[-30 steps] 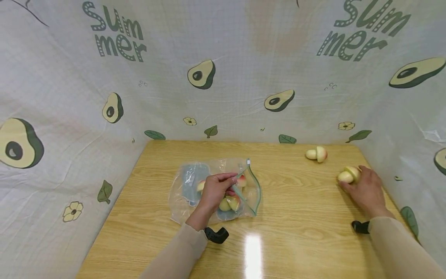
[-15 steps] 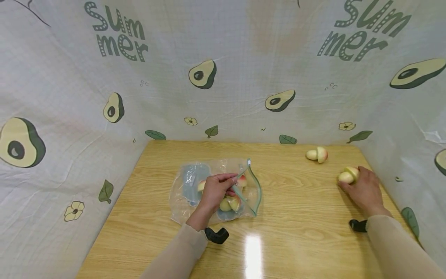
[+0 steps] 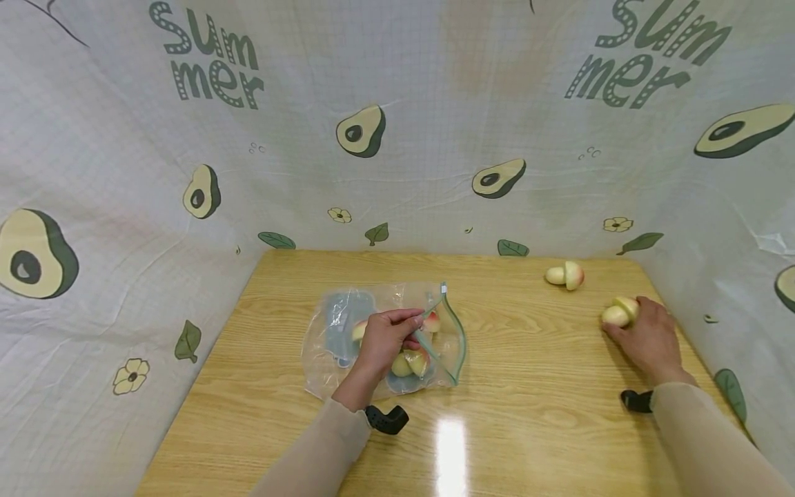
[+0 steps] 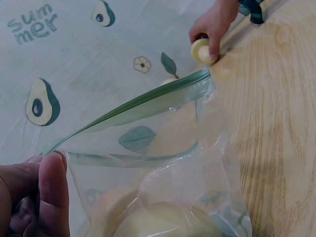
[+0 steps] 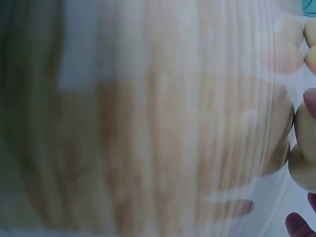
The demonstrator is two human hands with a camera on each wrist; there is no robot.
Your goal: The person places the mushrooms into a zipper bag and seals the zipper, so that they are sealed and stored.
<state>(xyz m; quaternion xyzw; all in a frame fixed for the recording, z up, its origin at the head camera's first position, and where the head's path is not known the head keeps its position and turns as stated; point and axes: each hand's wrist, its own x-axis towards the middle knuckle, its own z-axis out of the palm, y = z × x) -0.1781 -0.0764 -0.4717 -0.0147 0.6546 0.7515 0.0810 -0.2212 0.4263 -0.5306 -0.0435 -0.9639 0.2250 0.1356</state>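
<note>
Cloth [image 3: 428,90], pale and printed with avocados, leaves, flowers and the word "Summer", rises behind the table and along both its sides. The wooden table [image 3: 515,386] bears a bright streak of glare near its front. Two beige sleeves [image 3: 323,442] reach in over it.

On the table's left half lies the clear bag [image 3: 318,362], its mouth toward the right and parted. The left hand [image 3: 385,338] pinches one lip of that mouth between thumb and fingers, lifting it away from the other. Near the table's right edge, the right hand [image 3: 655,342] holds the near mushroom [image 3: 616,315], thumb on one side and fingers round the other; the mushroom touches the tabletop.

The far mushroom [image 3: 565,275] lies on its side behind it, apart from both hands, stem to the left and reddish cap to the right. More mushrooms [image 3: 411,362] lie inside the bag, partly covered by the left hand, so their number cannot be told. Each wrist wears a small black mount [image 3: 386,420]. Green zip [image 3: 461,338] edges the bag's mouth.
</note>
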